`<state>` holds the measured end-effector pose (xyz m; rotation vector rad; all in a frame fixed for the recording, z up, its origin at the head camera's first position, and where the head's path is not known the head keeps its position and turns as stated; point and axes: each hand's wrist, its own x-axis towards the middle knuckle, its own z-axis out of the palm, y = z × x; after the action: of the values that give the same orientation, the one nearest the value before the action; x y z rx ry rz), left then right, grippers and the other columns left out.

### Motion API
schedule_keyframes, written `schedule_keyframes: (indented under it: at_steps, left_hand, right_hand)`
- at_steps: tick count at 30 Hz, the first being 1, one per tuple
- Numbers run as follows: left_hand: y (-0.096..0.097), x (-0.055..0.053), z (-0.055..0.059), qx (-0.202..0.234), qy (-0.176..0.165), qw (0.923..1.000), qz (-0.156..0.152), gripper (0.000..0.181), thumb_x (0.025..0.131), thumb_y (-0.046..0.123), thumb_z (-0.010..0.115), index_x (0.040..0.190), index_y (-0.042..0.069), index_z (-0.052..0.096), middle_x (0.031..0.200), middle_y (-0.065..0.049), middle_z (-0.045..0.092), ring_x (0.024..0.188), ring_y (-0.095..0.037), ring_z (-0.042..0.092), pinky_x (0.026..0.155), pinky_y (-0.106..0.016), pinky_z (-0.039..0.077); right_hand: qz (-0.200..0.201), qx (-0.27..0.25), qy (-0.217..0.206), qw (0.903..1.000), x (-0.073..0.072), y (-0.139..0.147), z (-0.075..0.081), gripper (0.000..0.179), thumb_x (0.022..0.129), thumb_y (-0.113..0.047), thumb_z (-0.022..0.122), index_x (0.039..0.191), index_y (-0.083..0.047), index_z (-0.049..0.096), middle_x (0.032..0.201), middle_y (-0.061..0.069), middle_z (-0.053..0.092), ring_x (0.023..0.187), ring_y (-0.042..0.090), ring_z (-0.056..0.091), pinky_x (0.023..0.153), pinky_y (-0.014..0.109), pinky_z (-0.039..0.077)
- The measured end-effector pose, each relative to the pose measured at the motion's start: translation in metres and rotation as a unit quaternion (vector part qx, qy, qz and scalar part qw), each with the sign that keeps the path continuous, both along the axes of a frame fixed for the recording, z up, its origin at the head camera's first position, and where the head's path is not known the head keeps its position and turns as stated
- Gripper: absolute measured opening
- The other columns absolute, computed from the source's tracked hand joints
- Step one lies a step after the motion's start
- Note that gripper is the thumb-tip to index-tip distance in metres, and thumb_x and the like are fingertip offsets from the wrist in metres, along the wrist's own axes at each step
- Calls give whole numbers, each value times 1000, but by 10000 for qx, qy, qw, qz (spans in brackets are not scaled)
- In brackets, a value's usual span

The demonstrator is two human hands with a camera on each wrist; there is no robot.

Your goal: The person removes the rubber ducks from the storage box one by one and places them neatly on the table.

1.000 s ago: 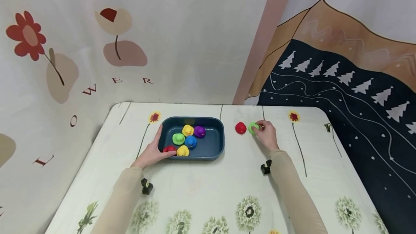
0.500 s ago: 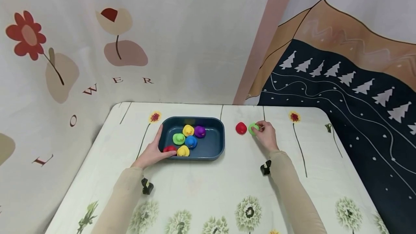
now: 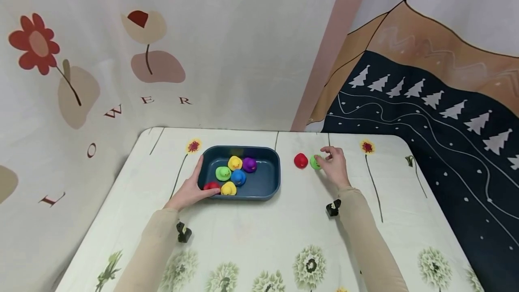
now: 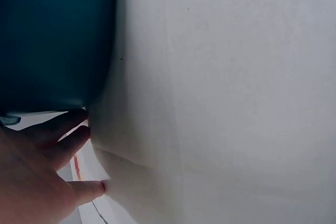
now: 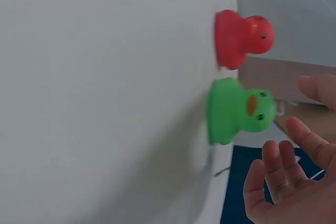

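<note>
My left hand (image 3: 189, 191) grips the left end of a dark blue plastic tub (image 3: 264, 179), thumb over the near rim and fingers along the outside. In it sit rubber ducks: a green (image 3: 222, 173), a blue (image 3: 238, 177), a purple (image 3: 249, 164), two yellow and a red one partly behind the thumb. To the right of the tub, a red duck (image 3: 300, 161) and another green duck (image 5: 227, 111) stand side by side on the table. My right hand (image 3: 336, 168) hovers beside that green duck, fingers spread and apart from it in the right wrist view.
A white flower-print cloth (image 3: 251, 233) covers the table. Behind it hangs a light printed curtain (image 3: 243, 57), with a dark tree-patterned panel (image 3: 405, 98) at the right. Each wrist carries a small black camera.
My right hand has let go of the green duck and drawn slightly back to the right, its fingers opening. The left hand and the tub stay put.
</note>
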<state>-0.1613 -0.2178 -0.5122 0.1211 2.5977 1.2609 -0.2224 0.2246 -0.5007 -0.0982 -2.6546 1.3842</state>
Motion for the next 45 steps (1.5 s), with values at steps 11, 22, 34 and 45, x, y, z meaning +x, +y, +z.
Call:
schedule_keyframes:
  at_steps: [11, 22, 34, 45]
  left_hand:
    - [-2, 0, -1, -60, -20, 10000, 26, 117, 81, 47, 76, 154, 32, -13, 157, -25, 9, 136, -51, 22, 102, -68, 26]
    - [-1, 1, -3, -43, 28, 10000, 25, 117, 80, 47, 77, 154, 31, -13, 157, -25, 9, 136, -51, 22, 102, -67, 26]
    - [-1, 1, -3, -52, -47, 10000, 56, 117, 80, 49, 76, 154, 32, -14, 158, -24, 7, 137, -51, 20, 102, -68, 25]
    - [0, 1, -1, 26, 40, 10000, -7, 116, 81, 44, 76, 154, 31, -13, 157, -25, 8, 137, -51, 21, 103, -67, 25]
  right_hand:
    - [391, -241, 527, 9976, 6, -19, 26, 31, 88, -12, 70, 113, 5, 62, 113, 19, 51, 95, 34, 55, 79, 39, 44]
    - [994, -462, 199, 9938, 15, -36, 51, 25, 89, -7, 67, 111, 4, 63, 120, 19, 50, 106, 39, 57, 89, 45, 49]
    - [1938, -355, -80, 9804, 18, -56, 51, 24, 90, -5, 66, 112, 3, 65, 108, 19, 65, 94, 30, 64, 87, 43, 51]
    - [2364, -533, -73, 9702, 22, -81, 48, 24, 89, -2, 65, 112, 6, 65, 110, 20, 65, 99, 31, 64, 87, 43, 51]
